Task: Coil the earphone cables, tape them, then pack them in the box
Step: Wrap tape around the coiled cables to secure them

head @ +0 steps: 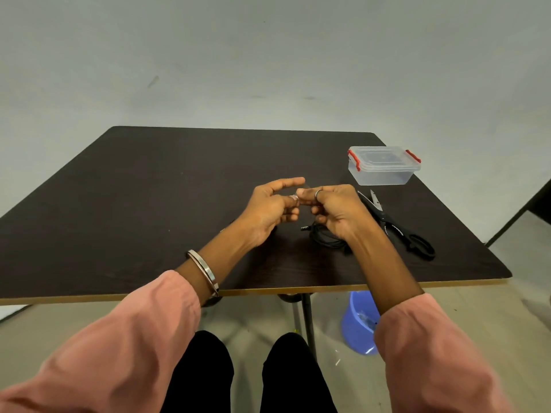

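A black earphone cable (pixel 326 238) lies coiled on the dark table (pixel 167 186), its jack (pixel 304 228) pointing left, partly hidden under my right hand (pixel 337 208). My left hand (pixel 272 205) and right hand hover just above the table with their fingertips meeting. Between them they pinch what looks like a clear strip of tape (pixel 307 185), which is barely visible. My left index finger points straight out to the right; the other fingers are curled. The clear plastic box (pixel 383 166) with red clips stands closed at the back right.
Black scissors (pixel 396 226) lie to the right of my right hand, blades pointing toward the box. A blue bucket (pixel 359 321) stands on the floor under the table's front edge. A dark table leg (pixel 307 320) runs down by my knees.
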